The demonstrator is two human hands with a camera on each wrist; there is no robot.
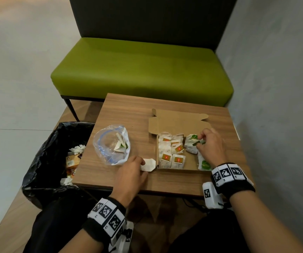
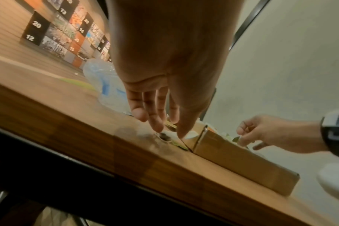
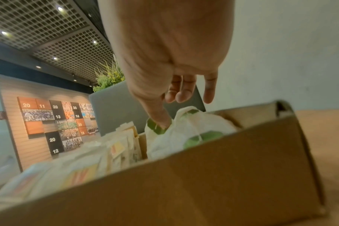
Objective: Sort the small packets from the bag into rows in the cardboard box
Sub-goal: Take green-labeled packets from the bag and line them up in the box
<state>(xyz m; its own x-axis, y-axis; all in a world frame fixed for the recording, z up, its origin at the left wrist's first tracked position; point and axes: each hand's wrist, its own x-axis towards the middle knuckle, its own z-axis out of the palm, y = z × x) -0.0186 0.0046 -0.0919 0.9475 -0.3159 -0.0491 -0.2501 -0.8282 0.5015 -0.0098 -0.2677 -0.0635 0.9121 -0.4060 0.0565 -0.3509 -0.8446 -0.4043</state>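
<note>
- The box [image 1: 176, 171] is seen right of centre in the head view, on the table [image 1: 128, 110], with its lid [image 1: 178, 123] folded back toward the top of the frame.
- In the left part of the box, red-label packets [image 1: 171, 152] are stood in rows; in the right part, green-label packets [image 1: 190, 145] are laid.
- A green tag [image 1: 199, 142] on one of these packets is pinched by the right hand [image 1: 211, 147], between thumb and fingertips; in the right wrist view the thumb [image 3: 159, 116] is pressed down on the green tag.
- One white packet [image 1: 148, 165] is lying on the table just outside the left wall of the box. It is touched by the left hand [image 1: 130, 172], with fingers nearly straight and pressed on it, not curled around.
- The bag [image 1: 110, 145] is found left of the box, near the left hand, open, with a few packets inside.
- A black bin [image 1: 42, 154] with rubbish is seen at the left edge of the table.
- A green bench [image 1: 141, 70] is placed behind the table, in the upper half of the frame.
</note>
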